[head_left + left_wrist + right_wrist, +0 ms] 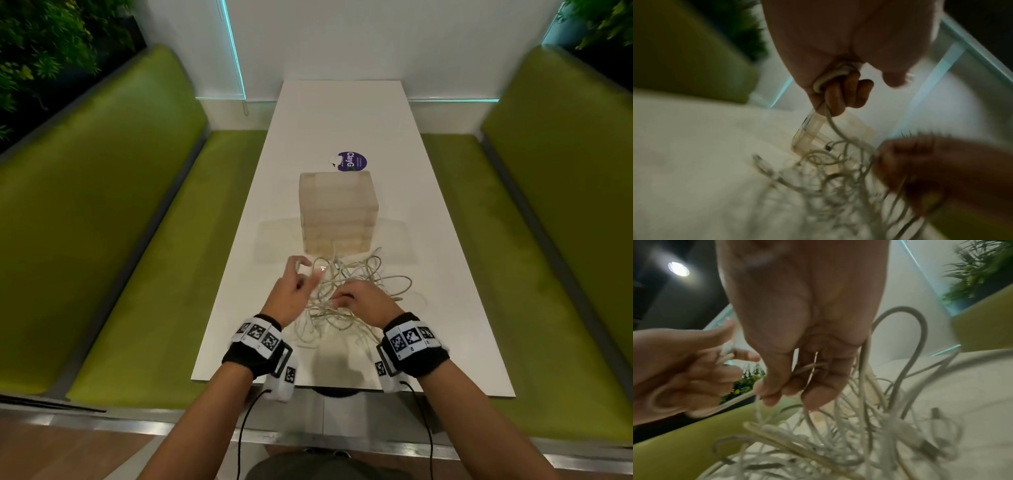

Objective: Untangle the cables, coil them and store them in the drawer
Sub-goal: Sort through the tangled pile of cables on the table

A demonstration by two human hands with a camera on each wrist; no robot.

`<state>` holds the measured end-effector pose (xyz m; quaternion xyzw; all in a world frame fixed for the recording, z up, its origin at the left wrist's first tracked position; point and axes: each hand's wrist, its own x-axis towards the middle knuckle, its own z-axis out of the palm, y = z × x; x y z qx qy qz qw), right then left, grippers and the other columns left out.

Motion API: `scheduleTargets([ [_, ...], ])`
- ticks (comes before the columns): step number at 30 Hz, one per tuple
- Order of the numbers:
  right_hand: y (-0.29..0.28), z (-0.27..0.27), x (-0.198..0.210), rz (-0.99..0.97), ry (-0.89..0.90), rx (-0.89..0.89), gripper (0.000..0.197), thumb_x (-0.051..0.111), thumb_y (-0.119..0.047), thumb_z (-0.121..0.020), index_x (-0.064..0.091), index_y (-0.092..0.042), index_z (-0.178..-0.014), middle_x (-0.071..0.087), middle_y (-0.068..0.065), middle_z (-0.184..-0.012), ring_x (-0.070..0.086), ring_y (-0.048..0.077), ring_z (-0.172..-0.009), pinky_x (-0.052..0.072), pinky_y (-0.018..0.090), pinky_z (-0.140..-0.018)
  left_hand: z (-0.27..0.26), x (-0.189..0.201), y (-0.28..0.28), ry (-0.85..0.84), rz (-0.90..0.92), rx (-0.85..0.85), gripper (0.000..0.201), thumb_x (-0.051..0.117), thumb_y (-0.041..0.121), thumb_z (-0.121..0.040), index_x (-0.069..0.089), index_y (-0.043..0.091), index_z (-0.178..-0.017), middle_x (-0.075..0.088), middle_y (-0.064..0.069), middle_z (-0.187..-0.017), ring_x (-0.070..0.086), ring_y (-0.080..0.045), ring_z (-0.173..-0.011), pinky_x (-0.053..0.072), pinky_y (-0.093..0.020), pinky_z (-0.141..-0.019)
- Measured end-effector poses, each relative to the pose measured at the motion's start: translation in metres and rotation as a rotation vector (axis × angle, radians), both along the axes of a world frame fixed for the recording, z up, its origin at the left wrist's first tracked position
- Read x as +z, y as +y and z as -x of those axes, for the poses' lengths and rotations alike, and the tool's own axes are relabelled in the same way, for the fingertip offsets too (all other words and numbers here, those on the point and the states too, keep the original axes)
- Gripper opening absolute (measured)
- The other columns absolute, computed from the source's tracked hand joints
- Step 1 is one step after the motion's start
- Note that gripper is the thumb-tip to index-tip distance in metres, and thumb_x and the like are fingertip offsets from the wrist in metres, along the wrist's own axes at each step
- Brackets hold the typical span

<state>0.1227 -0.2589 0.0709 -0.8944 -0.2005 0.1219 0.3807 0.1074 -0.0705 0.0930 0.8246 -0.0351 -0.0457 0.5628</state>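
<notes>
A tangle of white cables (346,301) lies on the white table (445,274), just in front of a translucent drawer unit (337,212). My left hand (294,291) is raised over the tangle's left side. In the left wrist view its curled fingers (840,95) grip a white cable (830,78) that runs down into the pile. My right hand (363,301) sits on the middle of the tangle. In the right wrist view its thumb and fingers (797,386) pinch thin cable strands (809,368), with thicker loops (906,337) hanging beside it.
A purple round sticker (352,161) lies behind the drawer unit. Green padded benches (120,240) run along both sides of the table, with a second bench (534,257) on the right. A white wall closes the far end. The table's front edge (342,389) is near my wrists.
</notes>
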Motion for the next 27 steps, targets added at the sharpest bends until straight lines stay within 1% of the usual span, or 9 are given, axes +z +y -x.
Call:
scheduleTargets([
  [4,-0.004,-0.001,-0.003,-0.104,0.019,-0.056,0.012,0.061,-0.010,-0.087,0.070,-0.006,-0.081,0.063,0.000,-0.077,0.056,0.012,-0.073,0.045,0.025,-0.072,-0.002,-0.014,-0.002,0.103,-0.459,-0.295,0.056,0.073,0.054,-0.071,0.052,0.019,-0.110,0.062,-0.004,-0.072,0.055,-0.020,-0.063,0.044,-0.032,-0.061],
  [7,-0.001,0.003,-0.006,-0.202,0.087,-0.084,0.013,0.059,-0.009,-0.088,0.069,-0.008,-0.080,0.059,-0.004,-0.075,0.053,0.005,-0.069,0.042,0.013,-0.064,-0.003,-0.021,-0.006,0.038,-0.613,-0.295,0.028,0.066,0.041,-0.084,0.056,0.015,-0.088,0.064,-0.007,-0.080,0.059,-0.026,-0.077,0.043,-0.032,-0.067],
  [11,-0.010,-0.001,-0.005,-0.306,0.202,-0.113,0.014,0.058,-0.016,-0.092,0.065,-0.005,-0.086,0.057,-0.001,-0.076,0.053,0.008,-0.069,0.049,0.019,-0.059,0.000,-0.016,-0.005,-0.004,-0.191,-0.122,0.031,0.065,0.033,-0.087,0.050,0.021,-0.063,0.042,0.008,-0.055,0.039,-0.011,-0.053,0.031,-0.028,-0.055],
  [15,-0.027,-0.002,-0.017,-0.251,0.266,-0.184,0.021,0.048,-0.015,-0.097,0.066,-0.009,-0.087,0.059,-0.001,-0.079,0.056,0.012,-0.074,0.049,0.024,-0.062,-0.006,0.013,0.000,0.077,0.429,0.222,0.037,0.067,0.026,-0.084,0.043,0.017,-0.057,0.030,0.003,-0.056,0.028,-0.012,-0.054,0.029,-0.025,-0.055],
  [18,-0.032,-0.003,-0.021,-0.313,0.269,-0.185,0.027,0.045,-0.015,-0.098,0.068,-0.014,-0.084,0.053,-0.001,-0.068,0.051,0.010,-0.063,0.046,0.023,-0.061,-0.012,0.028,0.001,0.111,0.626,0.274,0.035,0.069,0.034,-0.077,0.044,0.027,-0.053,0.030,0.012,-0.052,0.027,-0.009,-0.051,0.029,-0.016,-0.049],
  [21,-0.025,0.000,-0.018,-0.281,0.167,-0.118,0.025,0.046,-0.019,-0.099,0.069,-0.020,-0.089,0.049,-0.001,-0.063,0.044,0.002,-0.053,0.039,0.015,-0.057,-0.012,0.019,-0.010,0.107,0.435,0.171,0.028,0.073,0.036,-0.077,0.049,0.024,-0.067,0.045,0.009,-0.062,0.042,-0.007,-0.057,0.038,-0.025,-0.063],
  [23,-0.019,0.003,-0.017,-0.230,0.117,-0.056,0.023,0.049,-0.019,-0.097,0.070,-0.011,-0.097,0.053,-0.008,-0.066,0.048,-0.003,-0.054,0.037,0.010,-0.057,-0.010,0.003,-0.021,0.153,0.239,0.075,0.044,0.077,0.052,-0.065,0.051,0.020,-0.079,0.048,-0.001,-0.074,0.046,-0.014,-0.068,0.042,-0.032,-0.071],
  [25,-0.014,0.005,-0.016,-0.174,0.064,0.010,0.022,0.051,-0.015,-0.096,0.068,-0.001,-0.102,0.057,-0.018,-0.073,0.055,-0.010,-0.062,0.038,0.006,-0.062,-0.009,-0.012,-0.033,0.169,0.087,0.012,0.054,0.074,0.061,-0.062,0.050,0.018,-0.085,0.042,-0.003,-0.075,0.041,-0.016,-0.067,0.038,-0.031,-0.065],
  [27,-0.009,0.007,-0.015,-0.108,0.034,0.068,0.022,0.051,-0.013,-0.096,0.067,-0.002,-0.107,0.068,-0.007,-0.089,0.061,-0.003,-0.078,0.044,0.013,-0.073,-0.008,-0.020,-0.047,0.131,-0.019,-0.012,0.045,0.067,0.056,-0.075,0.047,0.017,-0.081,0.042,0.000,-0.069,0.040,-0.016,-0.064,0.037,-0.030,-0.061],
])
